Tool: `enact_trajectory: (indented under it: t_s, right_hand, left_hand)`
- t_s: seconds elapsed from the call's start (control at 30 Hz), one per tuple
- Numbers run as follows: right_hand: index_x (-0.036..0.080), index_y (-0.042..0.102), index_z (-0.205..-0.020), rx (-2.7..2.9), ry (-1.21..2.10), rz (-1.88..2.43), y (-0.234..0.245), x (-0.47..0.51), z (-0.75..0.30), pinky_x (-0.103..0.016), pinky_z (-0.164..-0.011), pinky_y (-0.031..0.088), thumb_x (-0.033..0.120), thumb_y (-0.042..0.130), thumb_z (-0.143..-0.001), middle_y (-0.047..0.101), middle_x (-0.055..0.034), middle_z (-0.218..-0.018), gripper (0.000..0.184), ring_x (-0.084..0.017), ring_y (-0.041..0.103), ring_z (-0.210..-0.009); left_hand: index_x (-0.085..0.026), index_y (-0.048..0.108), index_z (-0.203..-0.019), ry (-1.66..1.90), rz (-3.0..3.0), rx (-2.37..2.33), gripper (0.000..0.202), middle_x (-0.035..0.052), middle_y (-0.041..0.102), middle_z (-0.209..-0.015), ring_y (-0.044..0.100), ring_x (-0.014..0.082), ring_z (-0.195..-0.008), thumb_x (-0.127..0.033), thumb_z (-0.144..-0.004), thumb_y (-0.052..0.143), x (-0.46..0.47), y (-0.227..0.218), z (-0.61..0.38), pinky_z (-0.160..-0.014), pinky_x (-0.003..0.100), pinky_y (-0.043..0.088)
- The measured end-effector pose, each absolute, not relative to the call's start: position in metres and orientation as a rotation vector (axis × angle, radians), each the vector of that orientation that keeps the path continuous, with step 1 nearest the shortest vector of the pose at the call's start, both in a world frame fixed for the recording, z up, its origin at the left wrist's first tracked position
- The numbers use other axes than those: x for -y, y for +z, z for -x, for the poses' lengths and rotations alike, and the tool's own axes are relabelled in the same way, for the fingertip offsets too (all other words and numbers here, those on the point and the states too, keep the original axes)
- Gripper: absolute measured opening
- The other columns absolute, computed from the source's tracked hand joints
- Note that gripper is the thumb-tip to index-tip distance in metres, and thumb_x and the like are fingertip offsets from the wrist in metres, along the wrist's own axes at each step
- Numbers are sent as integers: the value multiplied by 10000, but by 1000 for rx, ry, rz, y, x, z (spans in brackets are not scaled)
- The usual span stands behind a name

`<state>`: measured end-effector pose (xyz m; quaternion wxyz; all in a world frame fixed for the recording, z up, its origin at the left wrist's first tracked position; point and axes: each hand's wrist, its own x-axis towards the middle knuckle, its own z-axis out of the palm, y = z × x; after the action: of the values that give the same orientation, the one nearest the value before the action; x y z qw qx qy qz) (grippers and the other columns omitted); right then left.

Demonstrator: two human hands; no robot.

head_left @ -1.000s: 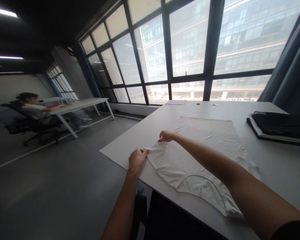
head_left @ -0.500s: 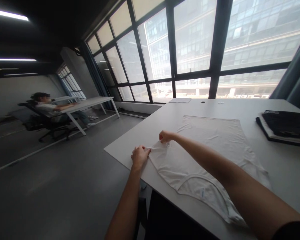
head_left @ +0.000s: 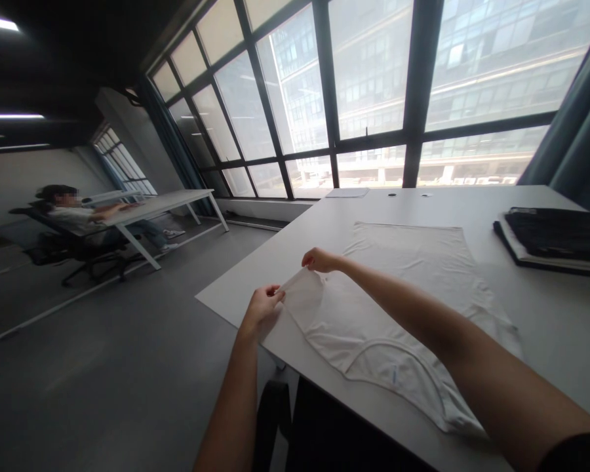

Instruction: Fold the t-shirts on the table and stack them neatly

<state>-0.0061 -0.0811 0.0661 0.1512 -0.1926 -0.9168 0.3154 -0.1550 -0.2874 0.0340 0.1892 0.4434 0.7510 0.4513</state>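
Note:
A white T-shirt lies flat on the grey table, its neckline towards me. My left hand pinches the near corner of the shirt's left sleeve. My right hand pinches the far corner of the same sleeve. Both hands hold the sleeve lifted a little off the table near its left edge.
A stack of dark and light folded cloth sits at the table's right. A thin sheet lies at the far edge by the windows. A person sits in a chair at another table to the left. Open floor lies between.
Both hands have raised the sleeve off the table; earlier it lay pressed flat under them. The camera view has shifted slightly.

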Motion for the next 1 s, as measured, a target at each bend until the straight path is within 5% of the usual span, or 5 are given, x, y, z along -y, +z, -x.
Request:
enact_trajectory:
  t_s: [0.17, 0.47, 0.7, 1.0]
  right_hand:
    - [113, 767, -900, 2597, 978, 456, 66, 78, -1, -200, -700, 503, -32, 613, -747, 755, -41, -853, 261, -133, 669, -782]
    - [125, 738, -797, 2594, 960, 341, 67, 68, -37, -244, -772, 506, -17, 652, -689, 725, -27, -816, 198, -147, 647, -822]
    - [131, 753, -739, 2636, 948, 418, 57, 58, -81, -225, -712, 485, 8, 673, -671, 712, -25, -772, 161, -141, 639, -766]
    - [94, 797, -812, 2688, 1017, 646, 38, 65, -104, -220, -558, 480, 54, 619, -715, 707, -53, -631, 206, -143, 640, -592]
  left_hand:
    - [-139, 711, -825, 1421, -1310, -2051, 355, 23, 677, -712, 618, 173, -651, -477, -723, 670, 289, 49, 139, -610, 262, 487]
    - [-175, 734, -886, 1249, -1836, -2332, 143, 28, 695, -753, 624, 160, -664, -269, -877, 627, 288, 79, 65, -690, 267, 482]
    - [-185, 721, -1028, 932, -2077, -2209, 186, 63, 697, -973, 654, 163, -794, -97, -895, 625, 291, 55, 6, -780, 259, 490]
    - [-198, 685, -1044, 629, -2080, -2197, 166, 77, 694, -1032, 672, 185, -897, -162, -987, 534, 293, 32, -32, -795, 263, 489]
